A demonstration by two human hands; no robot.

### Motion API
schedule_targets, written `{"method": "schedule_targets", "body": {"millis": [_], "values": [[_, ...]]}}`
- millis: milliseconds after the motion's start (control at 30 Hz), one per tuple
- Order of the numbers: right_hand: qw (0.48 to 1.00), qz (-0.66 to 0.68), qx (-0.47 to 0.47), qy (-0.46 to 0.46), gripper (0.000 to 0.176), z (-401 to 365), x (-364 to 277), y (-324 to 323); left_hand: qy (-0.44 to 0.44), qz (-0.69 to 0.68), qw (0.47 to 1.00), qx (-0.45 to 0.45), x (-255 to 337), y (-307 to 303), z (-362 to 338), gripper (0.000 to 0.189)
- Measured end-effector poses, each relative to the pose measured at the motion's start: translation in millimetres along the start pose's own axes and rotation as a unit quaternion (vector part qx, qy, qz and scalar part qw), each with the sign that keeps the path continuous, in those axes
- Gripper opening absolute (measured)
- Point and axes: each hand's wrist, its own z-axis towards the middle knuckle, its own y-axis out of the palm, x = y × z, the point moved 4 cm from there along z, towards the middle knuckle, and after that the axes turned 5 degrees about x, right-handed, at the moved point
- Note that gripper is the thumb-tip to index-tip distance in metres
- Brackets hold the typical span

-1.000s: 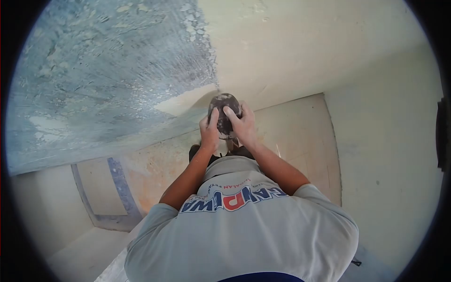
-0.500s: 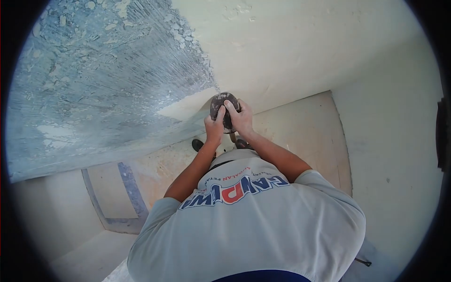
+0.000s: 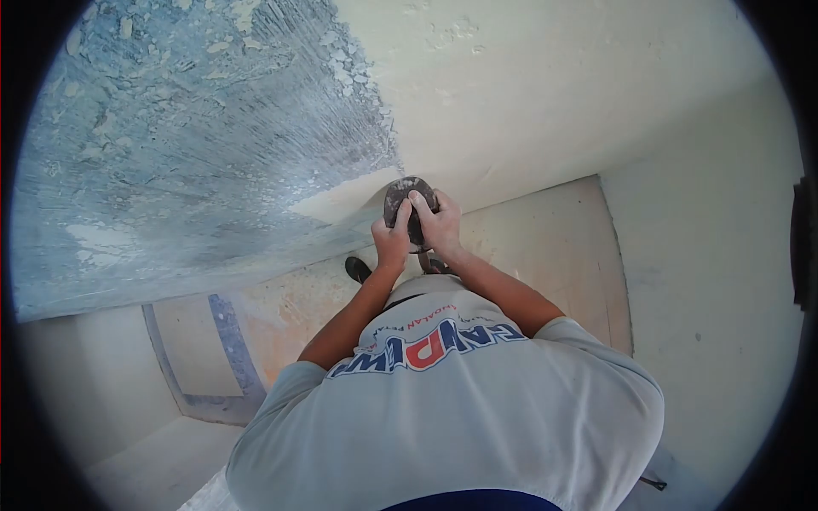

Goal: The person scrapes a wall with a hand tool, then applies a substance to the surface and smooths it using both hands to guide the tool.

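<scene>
A dark, dust-marked oval pad (image 3: 396, 193) is held close against the wall, near the lower corner of its scraped blue-grey patch (image 3: 281, 128). My left hand (image 3: 392, 241) grips the pad's left side, its thumb pressed along the top. On the opposite side my right hand (image 3: 440, 223) is closed round it, with the thumb on the pad's dark middle. The fingers beneath and the pad's underside are hidden, so its exact kind does not show. Whitish dust coats the thumbs and fingers. Cream wall surface (image 3: 511, 94) lies right of the rough patch.
Below the hands is a stained floor (image 3: 545, 255), where a dark shoe (image 3: 358, 269) shows. A pale panel with a blue border (image 3: 228, 341) is at lower left. Another pale wall (image 3: 707, 238) rises at right, with a dark object (image 3: 801, 244) at its edge.
Both hands and the pad appear slightly lower in the view. The wall patch has also shifted down and right, as the camera has tilted a little. The grip is the same.
</scene>
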Motion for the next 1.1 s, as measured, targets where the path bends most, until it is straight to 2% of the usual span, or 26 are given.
{"method": "schedule_targets", "body": {"millis": [33, 100, 200, 267, 333, 433, 600, 733, 833, 900, 967, 1000, 1100], "values": [[1.0, -0.002, 0.0, -0.001, 0.033, -2, 2, -1, -0.001, -0.002, 1.0, 0.0, 3, 0, -3, 0.028], [1.0, 0.007, -0.007, -0.003, 0.032, 5, 3, 3, 0.07, 0.007, 0.998, 0.0, 20, 4, -1, 0.03], [0.999, 0.035, -0.025, -0.015, 0.03, 7, -19, 2, 0.057, 0.031, 0.998, -0.014, 31, 0, -1, 0.03], [0.999, 0.048, -0.023, -0.013, 0.029, 4, -10, 4, 0.059, 0.014, 0.998, 0.002, 22, 2, -2, 0.031], [0.998, 0.06, -0.019, 0.027, 0.029, -1, -6, 3, 0.076, 0.039, 0.996, 0.019, 22, 2, -5, 0.032], [0.998, 0.04, -0.046, -0.018, 0.028, 10, -19, 3, 0.103, 0.036, 0.994, -0.005, 44, 2, -2, 0.032], [0.996, 0.081, -0.026, 0.011, 0.031, 0, 2, 6, 0.085, 0.047, 0.995, 0.02, 16, -1, -3, 0.032], [0.993, 0.11, -0.034, 0.008, 0.033, 8, -31, 6, 0.089, 0.032, 0.995, -0.007, 53, 2, -3, 0.031], [0.995, 0.087, -0.04, 0.014, 0.031, 5, -4, 8, 0.076, 0.051, 0.996, 0.011, 24, -3, -1, 0.03], [0.995, 0.085, -0.033, 0.035, 0.03, -2, 6, 8, 0.093, 0.073, 0.993, 0.01, 16, -5, 0, 0.03], [0.996, 0.083, -0.03, 0.013, 0.031, 8, -22, 8, 0.146, 0.036, 0.989, 0.016, 45, 2, -2, 0.03], [0.997, 0.077, -0.031, 0.0, 0.032, 8, -30, 7, 0.124, 0.031, 0.992, 0.004, 54, 1, -2, 0.031], [0.997, 0.066, -0.041, 0.009, 0.032, 5, -17, 7, 0.099, 0.056, 0.993, 0.02, 29, -4, 2, 0.033]]}}
